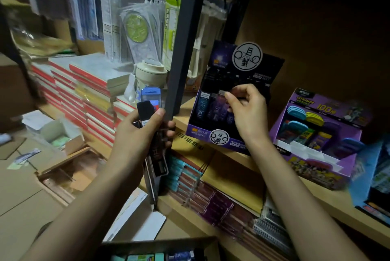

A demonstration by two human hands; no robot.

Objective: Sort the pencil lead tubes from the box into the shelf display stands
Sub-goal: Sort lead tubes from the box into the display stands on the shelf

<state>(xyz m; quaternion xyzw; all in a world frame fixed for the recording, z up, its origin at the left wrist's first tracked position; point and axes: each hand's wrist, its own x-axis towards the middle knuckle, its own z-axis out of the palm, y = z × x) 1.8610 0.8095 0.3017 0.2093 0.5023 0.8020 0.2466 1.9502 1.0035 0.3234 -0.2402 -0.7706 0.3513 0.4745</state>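
My left hand grips a bundle of dark pencil lead tubes, one with a blue cap, in front of the black shelf post. My right hand pinches a small tube with a grey cap over the dark purple display stand on the wooden shelf. Several blue and purple tubes stand upright in that stand. The source box with more tubes lies at the bottom edge, partly cut off.
A second purple display stand with coloured cases sits to the right. The black post splits the shelves. Stacked red notebooks lie left, packets fill the lower shelf, open cartons sit on the floor.
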